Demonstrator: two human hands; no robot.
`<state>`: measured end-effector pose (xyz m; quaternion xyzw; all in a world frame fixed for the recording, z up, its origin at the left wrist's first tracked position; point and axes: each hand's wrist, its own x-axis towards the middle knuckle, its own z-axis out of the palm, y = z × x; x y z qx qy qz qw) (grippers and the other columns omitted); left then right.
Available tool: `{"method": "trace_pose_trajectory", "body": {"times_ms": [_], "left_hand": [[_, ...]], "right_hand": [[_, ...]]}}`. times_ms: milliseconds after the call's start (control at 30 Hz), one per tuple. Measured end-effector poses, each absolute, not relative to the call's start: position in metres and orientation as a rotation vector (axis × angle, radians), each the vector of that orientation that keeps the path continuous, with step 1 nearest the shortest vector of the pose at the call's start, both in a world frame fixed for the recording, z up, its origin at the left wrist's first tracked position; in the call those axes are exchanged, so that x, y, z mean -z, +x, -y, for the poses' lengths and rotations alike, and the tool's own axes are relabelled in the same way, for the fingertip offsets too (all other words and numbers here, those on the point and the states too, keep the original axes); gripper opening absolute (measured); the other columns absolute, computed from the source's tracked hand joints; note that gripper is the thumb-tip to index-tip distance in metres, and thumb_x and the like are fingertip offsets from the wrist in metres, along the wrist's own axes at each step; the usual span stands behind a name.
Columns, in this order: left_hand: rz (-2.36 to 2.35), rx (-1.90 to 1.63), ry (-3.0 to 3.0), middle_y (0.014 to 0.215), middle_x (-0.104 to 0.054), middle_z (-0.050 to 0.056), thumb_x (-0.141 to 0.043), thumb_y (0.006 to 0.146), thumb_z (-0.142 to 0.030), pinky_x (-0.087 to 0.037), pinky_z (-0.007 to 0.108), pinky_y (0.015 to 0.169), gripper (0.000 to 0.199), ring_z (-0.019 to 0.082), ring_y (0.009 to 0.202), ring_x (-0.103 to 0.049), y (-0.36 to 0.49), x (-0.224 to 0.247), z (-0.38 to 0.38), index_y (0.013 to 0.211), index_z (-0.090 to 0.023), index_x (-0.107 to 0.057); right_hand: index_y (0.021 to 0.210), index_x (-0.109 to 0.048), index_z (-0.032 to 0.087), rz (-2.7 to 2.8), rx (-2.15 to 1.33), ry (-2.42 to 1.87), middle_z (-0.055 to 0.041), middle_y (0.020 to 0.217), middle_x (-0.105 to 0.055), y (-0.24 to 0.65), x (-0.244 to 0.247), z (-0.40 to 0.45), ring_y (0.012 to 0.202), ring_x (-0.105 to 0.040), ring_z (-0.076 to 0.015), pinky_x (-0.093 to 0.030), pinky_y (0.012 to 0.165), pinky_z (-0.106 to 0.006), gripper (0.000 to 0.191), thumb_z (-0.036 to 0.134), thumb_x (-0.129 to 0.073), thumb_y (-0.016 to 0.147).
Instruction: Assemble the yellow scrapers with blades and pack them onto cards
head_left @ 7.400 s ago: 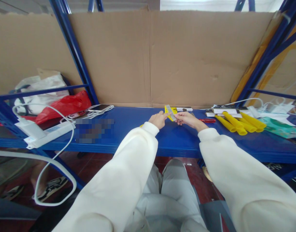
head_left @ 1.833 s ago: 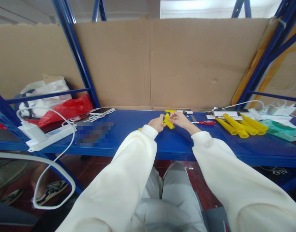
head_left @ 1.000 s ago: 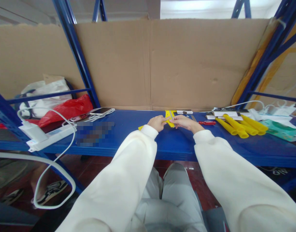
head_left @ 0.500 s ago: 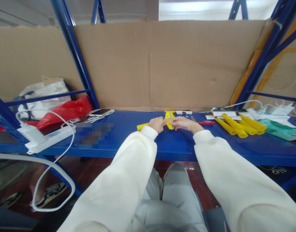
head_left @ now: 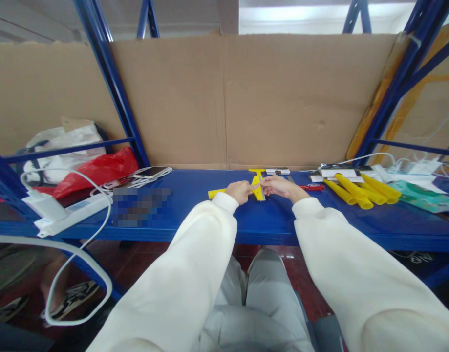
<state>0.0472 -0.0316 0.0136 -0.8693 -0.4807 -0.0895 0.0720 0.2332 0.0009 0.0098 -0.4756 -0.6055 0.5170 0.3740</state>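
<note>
A yellow scraper [head_left: 258,192] with a wide, flared head is held over the blue shelf top. My left hand [head_left: 239,191] is closed around its handle, whose round yellow end sticks out to the left. A narrow grey metal strip lies along the head. My right hand [head_left: 279,187] is closed at the head's right side, its thumb and fingertips pinching at the strip. Whether the strip is loose or fixed cannot be made out. Just behind the right hand lies a white and black packet [head_left: 277,171]. A red pen-like tool [head_left: 312,187] rests to its right.
Several yellow tube handles [head_left: 363,191] lie at the right, beside white-and-black packs [head_left: 337,173] and a green packet [head_left: 424,195]. A phone [head_left: 151,171] with a white cable, a red bag [head_left: 99,168] and a power strip [head_left: 75,212] are at the left. Cardboard [head_left: 224,102] stands behind.
The scraper head has turned slightly, so its flared edge now points more toward the front. My right fingers have shifted a little along the head; both hands stay close together.
</note>
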Motion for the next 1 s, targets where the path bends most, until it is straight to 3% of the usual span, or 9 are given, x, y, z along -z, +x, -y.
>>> {"method": "trace_pose_trajectory", "body": {"times_ms": [267,400,467,533,600,800,1000], "left_hand": [[1.444,0.228,-2.608,0.122,-0.068,0.005,-0.047,0.097,-0.024,-0.051,0.031,0.09,0.047,0.024,0.113,-0.065,0.047,-0.014,0.031,0.14,-0.038,-0.057],[1.454,0.231,-2.613,0.122,-0.069,0.005,-0.046,0.098,-0.023,-0.05,0.03,0.093,0.047,0.024,0.116,-0.064,0.047,-0.014,0.032,0.142,-0.037,-0.056],[1.466,0.24,-2.613,0.123,-0.069,0.005,-0.046,0.098,-0.023,-0.05,0.03,0.094,0.048,0.023,0.117,-0.064,0.047,-0.014,0.032,0.142,-0.037,-0.056],[1.472,0.257,-2.616,0.123,-0.069,0.005,-0.047,0.097,-0.023,-0.05,0.031,0.095,0.048,0.023,0.117,-0.064,0.047,-0.014,0.032,0.142,-0.037,-0.056],[1.473,0.275,-2.623,0.123,-0.069,0.005,-0.049,0.097,-0.024,-0.05,0.03,0.096,0.048,0.023,0.118,-0.064,0.047,-0.014,0.031,0.142,-0.037,-0.056],[1.471,0.296,-2.647,0.125,-0.069,0.004,-0.05,0.097,-0.025,-0.048,0.028,0.098,0.048,0.022,0.119,-0.063,0.047,-0.014,0.03,0.143,-0.036,-0.055],[1.485,0.317,-2.662,0.125,-0.07,0.006,-0.051,0.096,-0.025,-0.049,0.029,0.098,0.047,0.023,0.116,-0.066,0.048,-0.013,0.03,0.143,-0.033,-0.056]], "right_hand": [[0.073,-0.059,0.017,1.508,-1.334,-1.299,0.0023,0.05,-0.055,0.232,-0.013,0.001,0.043,-0.047,-0.0084,-0.038,0.043,-0.019,0.016,0.017,-0.071,0.085],[0.076,-0.063,0.016,1.48,-1.059,-1.493,-0.0024,0.062,-0.064,0.24,-0.013,-0.009,0.046,-0.048,-0.0093,-0.04,0.046,-0.022,0.01,0.018,-0.067,0.085],[0.078,-0.067,0.015,1.479,-0.721,-1.634,-0.0064,0.071,-0.069,0.25,-0.012,-0.017,0.056,-0.058,-0.0137,-0.048,0.057,-0.025,0.009,0.016,-0.062,0.085],[0.083,-0.072,0.015,1.508,-0.362,-1.764,-0.0109,0.085,-0.074,0.262,-0.011,-0.023,0.08,-0.068,-0.0206,-0.053,0.075,-0.03,0.014,0.011,-0.058,0.083],[0.094,-0.076,0.017,1.55,-0.172,-1.836,-0.012,0.102,-0.075,0.274,-0.009,-0.027,0.102,-0.068,-0.0247,-0.051,0.09,-0.033,0.024,0.009,-0.056,0.082],[0.12,-0.075,0.03,1.659,-0.136,-2.101,-0.0105,0.133,-0.065,0.289,-0.006,-0.026,0.128,-0.055,-0.0331,-0.042,0.106,-0.053,0.046,0.011,-0.056,0.083],[0.131,-0.069,0.029,1.716,-0.082,-2.172,-0.0155,0.138,-0.06,0.287,-0.006,-0.026,0.132,-0.049,-0.0357,-0.04,0.107,-0.057,0.049,0.014,-0.051,0.088]]}}
